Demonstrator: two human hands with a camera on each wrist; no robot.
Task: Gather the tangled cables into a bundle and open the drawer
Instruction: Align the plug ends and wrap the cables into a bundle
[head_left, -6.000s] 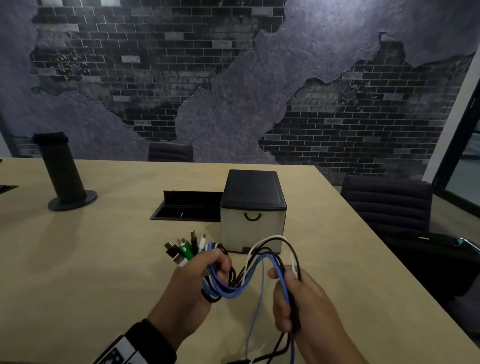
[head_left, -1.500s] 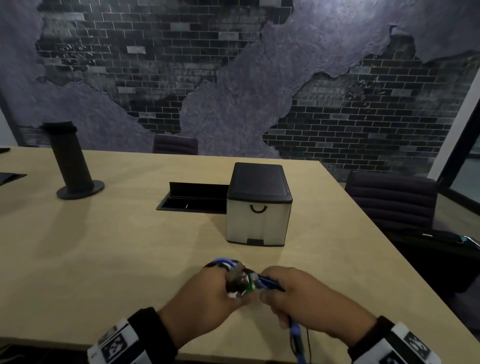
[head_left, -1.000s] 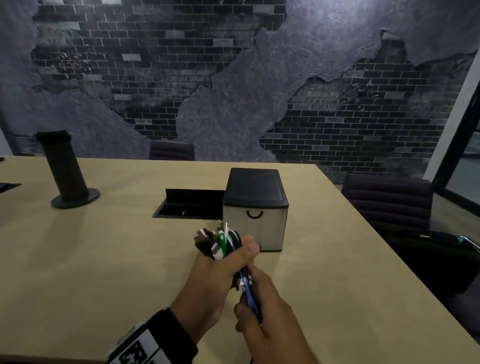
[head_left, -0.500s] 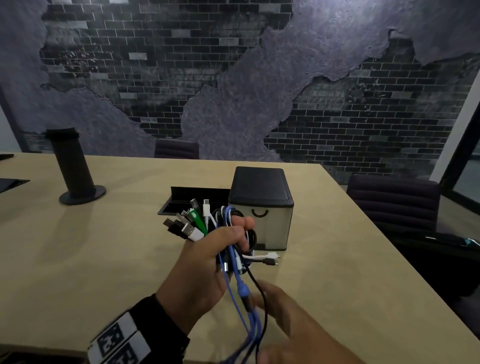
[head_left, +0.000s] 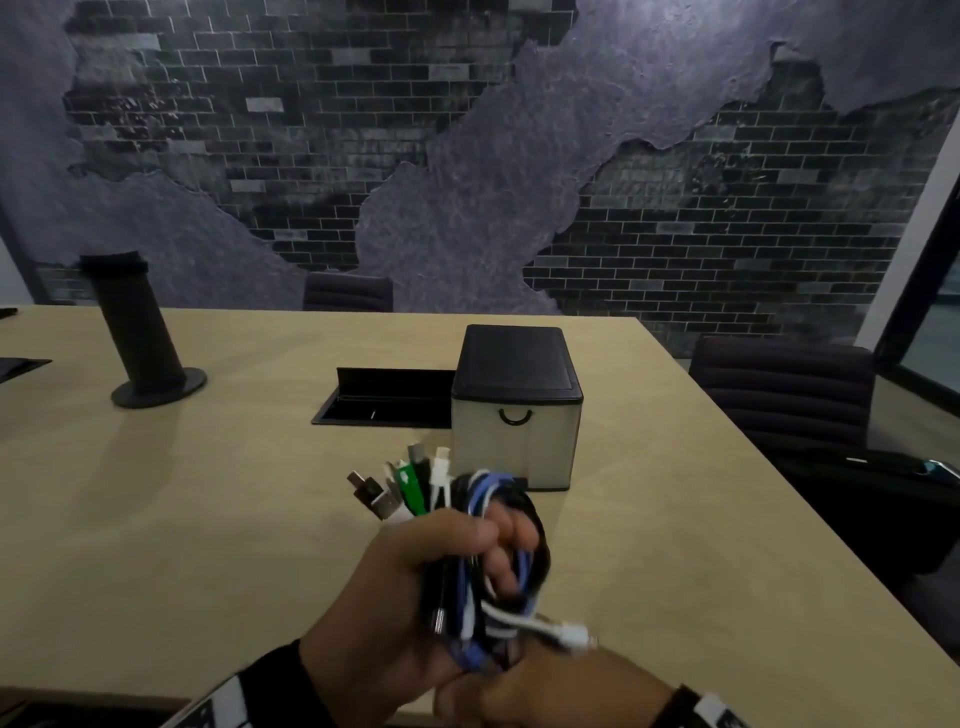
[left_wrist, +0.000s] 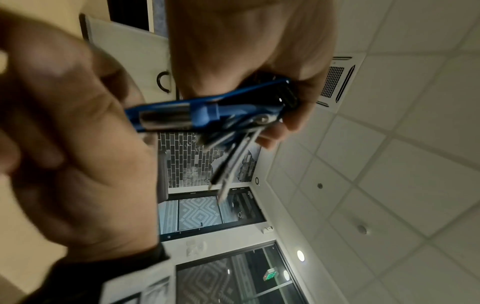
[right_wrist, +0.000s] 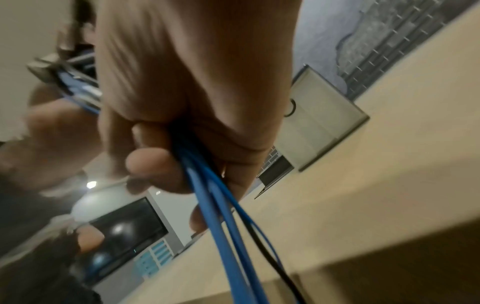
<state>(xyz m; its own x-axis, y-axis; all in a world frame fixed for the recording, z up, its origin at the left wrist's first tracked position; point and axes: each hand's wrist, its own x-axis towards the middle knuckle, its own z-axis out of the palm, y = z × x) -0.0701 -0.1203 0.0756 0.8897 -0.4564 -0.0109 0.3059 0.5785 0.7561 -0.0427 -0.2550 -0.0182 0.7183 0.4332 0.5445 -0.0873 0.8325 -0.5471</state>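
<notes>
**Cables bunched in both fists**

Nearest, the right hand closes round the trailing blue strands. Just above it the left hand clutches the looped cables, plugs fanning upward. Beyond both hands, the drawer box sits closed on the table

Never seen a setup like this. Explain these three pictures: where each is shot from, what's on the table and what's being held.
No machine here: a person wears three cameras. The wide picture comes from the head; the two tilted close-ups from the wrists. The left hand grips a bundle of cables, plugs fanning out on top. The right hand holds the trailing blue and black strands below. On the table stand a small drawer box with its drawer closed, a dark post, and an open cable hatch set into the tabletop.
</notes>
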